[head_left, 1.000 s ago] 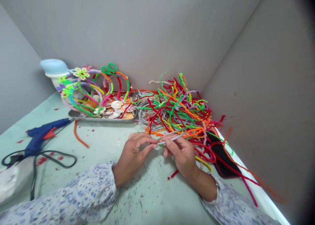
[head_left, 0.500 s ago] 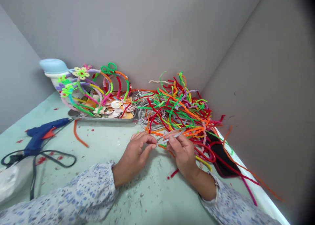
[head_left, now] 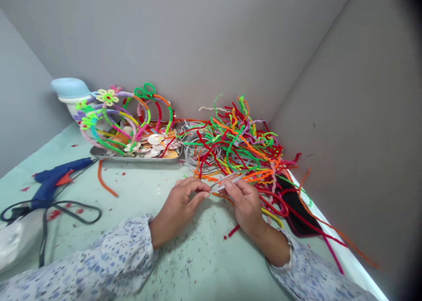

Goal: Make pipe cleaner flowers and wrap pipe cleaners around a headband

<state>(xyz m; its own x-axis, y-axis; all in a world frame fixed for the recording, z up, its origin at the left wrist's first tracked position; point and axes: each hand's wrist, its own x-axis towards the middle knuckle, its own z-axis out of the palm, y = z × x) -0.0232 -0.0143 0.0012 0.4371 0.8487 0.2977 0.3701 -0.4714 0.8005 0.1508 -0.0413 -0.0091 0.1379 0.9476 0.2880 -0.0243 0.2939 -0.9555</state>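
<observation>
Both hands are at the front of the pile of coloured pipe cleaners (head_left: 244, 143). Between them is a thin pale-grey strip (head_left: 220, 185), which looks doubled, with two narrow lengths running side by side. My left hand (head_left: 180, 206) pinches its left end between thumb and forefinger. Further right, my right hand (head_left: 245, 204) is closed on the same strip, thumb on top. Its other fingers are partly hidden behind the strip. Just beyond the hands, silvery wire-like hoops (head_left: 193, 160) lie partly under the pipe cleaners. What the strip is made of I cannot tell.
A metal tray (head_left: 141, 159) holds shells and headbands wrapped in pipe cleaner (head_left: 150, 112). Behind its left end stands a white container with a blue top (head_left: 70, 88). At left lie a blue glue gun (head_left: 54, 178) and its dark cord (head_left: 94, 219). A dark flat object (head_left: 298, 211) lies at right.
The right hand's fingers have shifted very slightly on the strip. Otherwise both hands keep nearly the same place and grip, and the view has moved a little.
</observation>
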